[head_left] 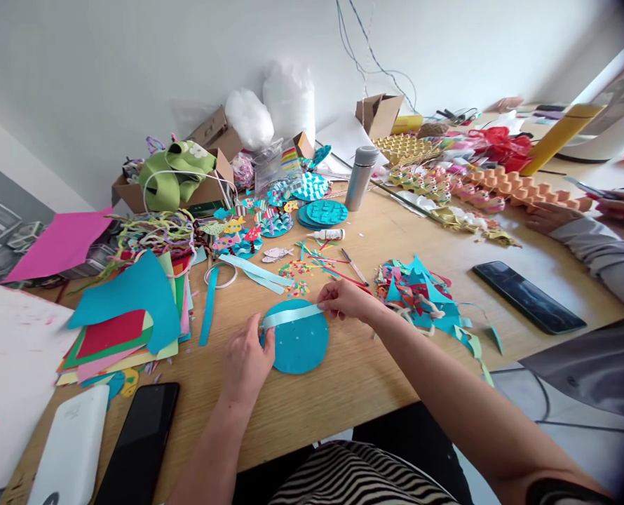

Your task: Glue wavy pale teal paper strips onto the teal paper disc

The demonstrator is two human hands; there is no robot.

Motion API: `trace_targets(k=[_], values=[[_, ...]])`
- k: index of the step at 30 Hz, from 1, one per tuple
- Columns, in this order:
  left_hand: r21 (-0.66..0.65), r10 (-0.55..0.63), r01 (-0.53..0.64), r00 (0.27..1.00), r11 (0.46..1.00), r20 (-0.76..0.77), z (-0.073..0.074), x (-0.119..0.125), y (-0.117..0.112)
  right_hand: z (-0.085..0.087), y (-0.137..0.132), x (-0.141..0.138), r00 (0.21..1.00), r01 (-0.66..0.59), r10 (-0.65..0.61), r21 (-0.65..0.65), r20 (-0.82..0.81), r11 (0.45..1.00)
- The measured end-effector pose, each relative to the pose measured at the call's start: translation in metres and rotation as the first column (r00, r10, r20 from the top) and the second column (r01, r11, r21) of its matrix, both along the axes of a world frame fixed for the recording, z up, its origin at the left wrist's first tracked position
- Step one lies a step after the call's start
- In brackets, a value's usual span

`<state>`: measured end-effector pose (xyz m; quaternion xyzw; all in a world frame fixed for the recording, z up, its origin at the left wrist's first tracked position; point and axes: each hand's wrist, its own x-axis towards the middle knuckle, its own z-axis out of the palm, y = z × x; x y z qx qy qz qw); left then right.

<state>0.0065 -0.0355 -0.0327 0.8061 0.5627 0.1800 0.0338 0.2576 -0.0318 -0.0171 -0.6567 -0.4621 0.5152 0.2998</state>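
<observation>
A round blue paper disc lies flat on the table in front of me, with several small pale dots on it. Across its upper part runs a light blue paper strip. My right hand pinches the strip's right end at the disc's upper right edge. At the left edge of the disc rests my left hand, its fingers curled around the strip's left end. Beyond the disc lie more light blue strips and small colored paper bits.
Colored paper sheets, a black phone and a white power bank lie left. Paper scraps and another phone lie right. A steel flask and glue stick stand and lie behind. A co-worker's hand is at far right.
</observation>
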Motion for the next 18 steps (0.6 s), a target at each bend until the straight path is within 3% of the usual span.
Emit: trace_targets(k=[9, 18], values=[[0.021, -0.052, 0.051, 0.994, 0.998, 0.091, 0.0, -0.002, 0.001, -0.002, 0.005, 0.004, 0.999, -0.029, 0.025, -0.089, -0.04, 0.996], [0.018, -0.054, 0.053, 0.995, 0.998, 0.088, 0.002, -0.003, 0.001, -0.011, 0.007, 0.007, 0.998, -0.069, 0.07, -0.104, 0.006, 0.992]])
